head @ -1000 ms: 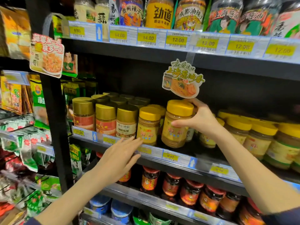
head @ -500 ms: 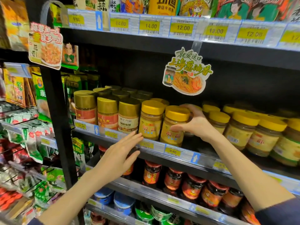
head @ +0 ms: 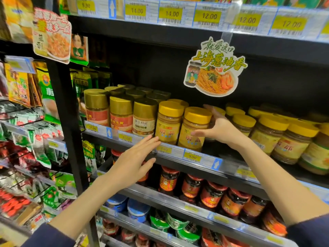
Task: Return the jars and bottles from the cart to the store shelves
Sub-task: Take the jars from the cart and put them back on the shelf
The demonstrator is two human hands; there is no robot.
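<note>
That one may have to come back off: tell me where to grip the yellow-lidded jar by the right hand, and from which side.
Grip the yellow-lidded jar round its body, under the lid, coming from its right. It stands upright at the front edge of the shelf, a twin jar close on its left, but its right side is free of jars; the right hand is there.
</note>
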